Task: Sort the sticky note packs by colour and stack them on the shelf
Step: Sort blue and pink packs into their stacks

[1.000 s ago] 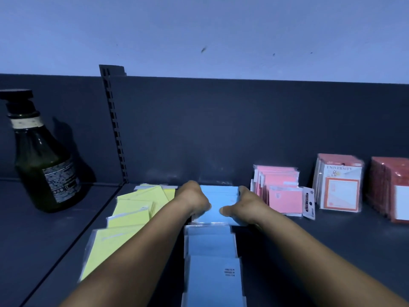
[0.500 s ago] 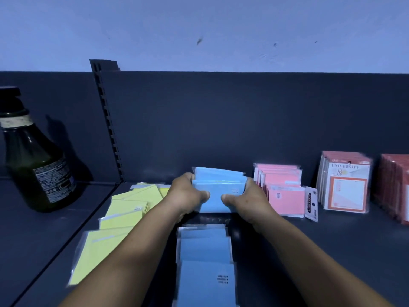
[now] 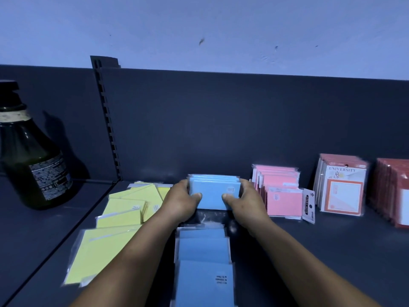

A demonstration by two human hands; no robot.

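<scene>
A bundle of blue sticky note packs (image 3: pixel 213 193) stands upright on edge at the back of the dark shelf (image 3: pixel 332 251). My left hand (image 3: pixel 181 201) grips its left side and my right hand (image 3: pixel 244 201) grips its right side, thumbs on the front face. More blue packs (image 3: pixel 204 269) lie flat in a row toward me. Yellow packs (image 3: pixel 119 220) lie spread out to the left. Pink packs (image 3: pixel 281 193) stand stacked to the right.
A dark green pump bottle (image 3: pixel 28 156) stands on the left shelf section. Orange-framed "University" note packs (image 3: pixel 342 187) and red packs (image 3: pixel 394 191) stand at the right. A slotted upright (image 3: pixel 108 127) divides the back panel.
Both hands lifted the flat blue packs at the back, tipped them upright and squared them into a neat bundle. The camera view has shifted slightly.
</scene>
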